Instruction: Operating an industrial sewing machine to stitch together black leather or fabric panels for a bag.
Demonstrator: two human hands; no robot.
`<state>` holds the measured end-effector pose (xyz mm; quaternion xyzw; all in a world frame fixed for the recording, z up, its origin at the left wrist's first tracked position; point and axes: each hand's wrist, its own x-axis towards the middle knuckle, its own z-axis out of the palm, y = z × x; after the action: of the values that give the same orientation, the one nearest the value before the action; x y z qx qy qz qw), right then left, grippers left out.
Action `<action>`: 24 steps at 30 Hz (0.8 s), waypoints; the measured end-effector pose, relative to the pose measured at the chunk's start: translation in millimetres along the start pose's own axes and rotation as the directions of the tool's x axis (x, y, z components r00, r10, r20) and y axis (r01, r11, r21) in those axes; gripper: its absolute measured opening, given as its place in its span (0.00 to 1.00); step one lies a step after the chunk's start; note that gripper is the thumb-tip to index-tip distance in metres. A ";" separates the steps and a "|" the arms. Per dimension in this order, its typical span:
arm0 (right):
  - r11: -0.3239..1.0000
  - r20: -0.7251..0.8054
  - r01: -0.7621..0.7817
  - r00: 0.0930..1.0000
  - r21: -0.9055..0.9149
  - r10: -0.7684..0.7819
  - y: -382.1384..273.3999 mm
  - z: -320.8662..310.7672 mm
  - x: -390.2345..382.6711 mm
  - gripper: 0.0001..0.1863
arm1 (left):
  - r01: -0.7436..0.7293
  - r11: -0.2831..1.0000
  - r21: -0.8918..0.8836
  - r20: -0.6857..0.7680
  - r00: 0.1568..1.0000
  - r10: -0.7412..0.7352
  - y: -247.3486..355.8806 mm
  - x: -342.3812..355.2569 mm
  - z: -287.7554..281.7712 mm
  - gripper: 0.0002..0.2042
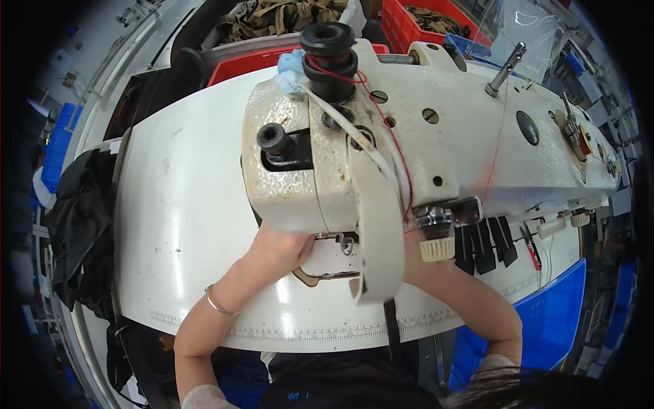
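Note:
A white sewing machine (pixel 477 136) stands across the table, its head in front of me. My left hand (pixel 283 247) is under the left end of the head, fingers curled; what they hold, if anything, is hidden. Just right of it lies the metal needle plate area (pixel 332 259). My right hand (pixel 422 262) is behind the white curved guard (pixel 380 238) and the tension knob (pixel 436 249), which cover its fingers. Below the guard a black strap (pixel 391 327) hangs over the table's front edge. Red thread (pixel 402 160) runs down the head.
Several black strips (pixel 484 245) and red-handled snips (pixel 531 249) lie right on the white table (pixel 177 204). A blue bin (pixel 555 327) sits at the right front edge. Red crates (pixel 402 27) and a container of tan straps (pixel 279 20) stand behind. Black cloth (pixel 82 232) hangs left.

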<state>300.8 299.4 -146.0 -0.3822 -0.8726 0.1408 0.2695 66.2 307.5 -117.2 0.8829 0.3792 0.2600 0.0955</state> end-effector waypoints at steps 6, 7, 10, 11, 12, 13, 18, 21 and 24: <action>0.895 0.168 -0.032 0.985 0.446 -0.049 -42.7 -21.4 -13.0 0.16 | -0.022 1.000 0.009 0.161 0.987 0.020 53.7 -33.2 -28.4 0.16; 0.696 0.334 -0.201 0.941 0.689 -0.058 -54.9 -32.4 -20.1 0.15 | 0.024 0.997 -0.076 0.208 0.978 -0.008 60.0 -45.6 -34.4 0.14; 0.330 0.606 -0.530 0.769 0.781 -0.200 -76.0 -47.6 -23.2 0.15 | 0.036 0.998 -0.060 0.414 0.910 -0.007 65.9 -35.4 -52.2 0.19; 0.212 0.673 -0.639 0.701 0.739 -0.234 -76.6 -47.7 -22.7 0.15 | 0.034 0.998 -0.058 0.407 0.913 -0.008 59.2 -31.7 -53.6 0.19; 0.219 0.674 -0.637 0.701 0.739 -0.234 -79.1 -48.6 -22.3 0.15 | -0.067 0.983 -0.168 0.473 0.870 0.140 49.8 -30.3 -52.8 0.17; 0.131 0.737 -0.727 0.655 0.675 -0.163 -81.9 -49.4 -20.5 0.13 | -0.156 0.947 -0.281 0.519 0.805 0.287 42.8 -28.8 -52.2 0.16; 0.126 0.721 -0.764 0.640 0.633 0.266 -93.8 -47.7 -10.2 0.09 | -0.345 0.863 0.369 0.188 0.937 0.294 44.9 -17.0 -76.2 0.08; 0.356 0.561 -0.649 0.760 0.672 0.327 -86.8 -25.5 10.1 0.09 | -0.254 0.645 0.721 -0.082 0.892 0.444 63.5 -33.1 -72.9 0.13; 0.002 0.376 -0.431 0.789 0.902 0.486 -80.3 11.1 15.0 0.09 | -0.014 0.828 0.561 0.017 1.000 0.005 68.5 -56.4 -43.8 0.17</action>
<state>238.5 256.4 -113.3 -0.3873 -0.3989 0.7264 0.4040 52.9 218.1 -76.9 0.8758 0.4337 0.1314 -0.1661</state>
